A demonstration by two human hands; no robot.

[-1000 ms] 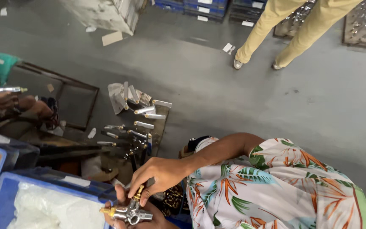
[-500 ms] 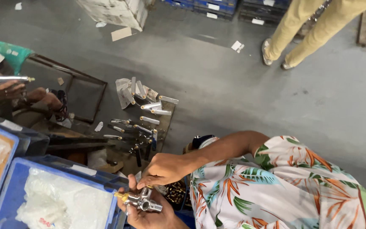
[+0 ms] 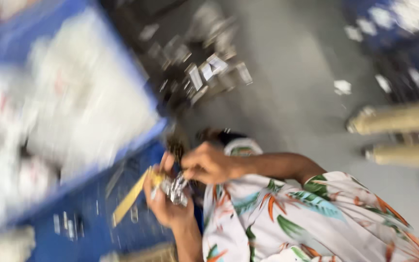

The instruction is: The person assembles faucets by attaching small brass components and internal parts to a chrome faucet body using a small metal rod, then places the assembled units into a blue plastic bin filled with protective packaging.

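Note:
The view is heavily blurred. My left hand (image 3: pixel 167 209) cups a small shiny metal fitting (image 3: pixel 175 188) with a yellow piece at its left end. Just above it, my right hand (image 3: pixel 208 165) reaches in from the floral-sleeved arm, and its fingertips pinch the top of the same fitting. Both hands are over the edge of a blue crate (image 3: pixel 144 140) next to my lap.
The blue crate holds white plastic bags (image 3: pixel 73 106). A yellow strip (image 3: pixel 128 203) lies on a lower blue bin. Metal parts and a dark rack (image 3: pixel 204 73) sit on the grey floor beyond. Another person's trouser legs (image 3: pixel 403 119) are at the right.
The camera has swung sharply, so the crate now fills the left side. My hands stay together on the fitting, which is now closer to my body.

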